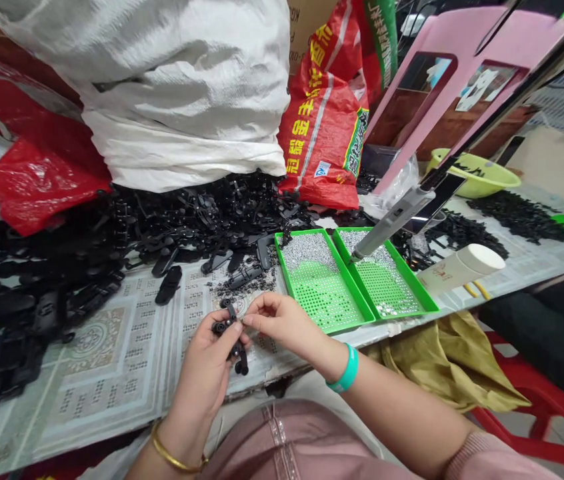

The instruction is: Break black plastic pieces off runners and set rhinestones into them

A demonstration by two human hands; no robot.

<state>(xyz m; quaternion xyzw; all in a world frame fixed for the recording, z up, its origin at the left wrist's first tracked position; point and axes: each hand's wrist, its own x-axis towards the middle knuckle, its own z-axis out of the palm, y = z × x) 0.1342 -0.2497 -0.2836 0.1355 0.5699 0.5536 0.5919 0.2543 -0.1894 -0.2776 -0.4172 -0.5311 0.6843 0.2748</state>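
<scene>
Over the table's front edge, my left hand is closed around a small black plastic part with round, wheel-like ends. My right hand meets it from the right, thumb and fingertips pinched together at the part. Whatever sits between those fingertips is too small to make out. Just beyond, tiny black bits are scattered beside several larger black plastic pieces. To the right of my hands lie two green trays holding small silvery pieces. A grey pen-shaped screwdriver slants down over the right tray.
A heap of black plastic parts spreads along the back and left. Behind stand a white woven sack and a red bag. A white cup, a yellow bowl and a pink chair are on the right.
</scene>
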